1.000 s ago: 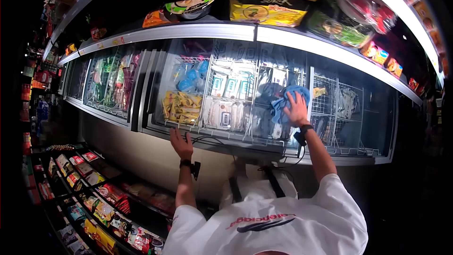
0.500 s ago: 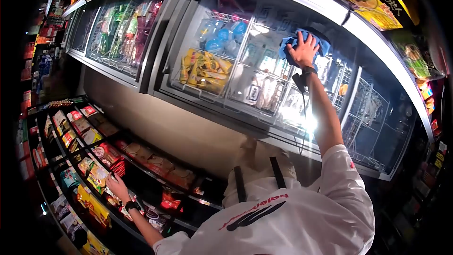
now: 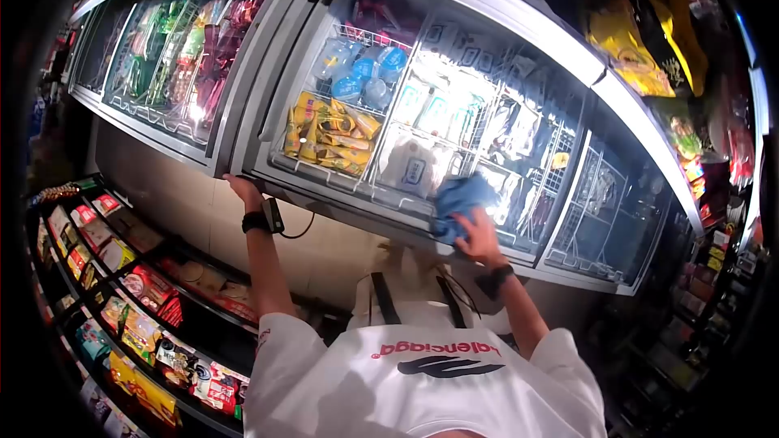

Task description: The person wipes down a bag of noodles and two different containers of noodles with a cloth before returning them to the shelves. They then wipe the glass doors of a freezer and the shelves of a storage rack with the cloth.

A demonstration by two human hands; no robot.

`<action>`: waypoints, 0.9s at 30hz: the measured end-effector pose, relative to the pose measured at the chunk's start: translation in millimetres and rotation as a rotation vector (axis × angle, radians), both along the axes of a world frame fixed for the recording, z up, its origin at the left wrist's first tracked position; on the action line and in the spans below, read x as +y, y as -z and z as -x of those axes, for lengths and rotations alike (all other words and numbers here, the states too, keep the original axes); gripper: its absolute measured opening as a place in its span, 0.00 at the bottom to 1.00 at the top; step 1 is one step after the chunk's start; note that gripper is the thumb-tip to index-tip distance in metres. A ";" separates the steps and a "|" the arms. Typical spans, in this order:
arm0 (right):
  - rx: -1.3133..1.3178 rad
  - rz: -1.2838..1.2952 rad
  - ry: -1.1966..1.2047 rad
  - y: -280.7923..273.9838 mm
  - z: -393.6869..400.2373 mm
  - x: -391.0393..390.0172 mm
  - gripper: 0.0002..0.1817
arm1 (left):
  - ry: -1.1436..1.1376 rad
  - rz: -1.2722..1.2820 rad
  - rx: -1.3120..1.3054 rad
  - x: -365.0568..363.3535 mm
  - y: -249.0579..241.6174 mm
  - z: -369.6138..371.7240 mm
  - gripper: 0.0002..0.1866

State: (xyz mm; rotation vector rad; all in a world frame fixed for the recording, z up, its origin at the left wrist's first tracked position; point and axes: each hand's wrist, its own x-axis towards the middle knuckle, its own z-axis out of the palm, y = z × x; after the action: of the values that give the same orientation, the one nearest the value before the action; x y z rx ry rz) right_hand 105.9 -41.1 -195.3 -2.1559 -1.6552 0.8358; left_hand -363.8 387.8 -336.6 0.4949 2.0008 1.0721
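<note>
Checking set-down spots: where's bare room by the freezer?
Free: glass right of the blue cloth. Probable hand room: before the beige panel, between cable and right hand. Crowded: snack rack, lower left; packet shelf, upper right.

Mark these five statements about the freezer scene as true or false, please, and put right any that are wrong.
1. The right hand has its fingers on a blue cloth. True.
2. The left hand is among the yellow packs. False: it is outside, at the freezer's front edge.
3. The rack of packets stands on the person's right. False: it is on their left.
4. Blue-topped items lie beyond the yellow packs, as the person looks. True.
5. Only the right wrist wears a black band. False: both the left band and the right band show.
</note>
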 end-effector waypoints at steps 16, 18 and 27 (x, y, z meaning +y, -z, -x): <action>-0.468 -0.158 0.600 80.0 -33.2 237.1 0.41 | -0.090 0.254 0.475 11.3 -53.1 -47.6 0.35; -0.332 -0.258 0.467 75.4 48.5 287.8 0.41 | -0.124 0.278 0.456 8.7 -62.4 -55.4 0.35; -0.078 -0.253 0.299 46.0 162.3 125.3 0.32 | -0.098 0.288 0.342 5.4 -77.3 -58.4 0.35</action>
State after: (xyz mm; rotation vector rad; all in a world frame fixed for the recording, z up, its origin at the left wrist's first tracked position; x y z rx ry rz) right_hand -56.4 84.2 -241.3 -2.2011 -1.3401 0.4374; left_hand -305.4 393.2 -259.3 0.4515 2.4553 0.7734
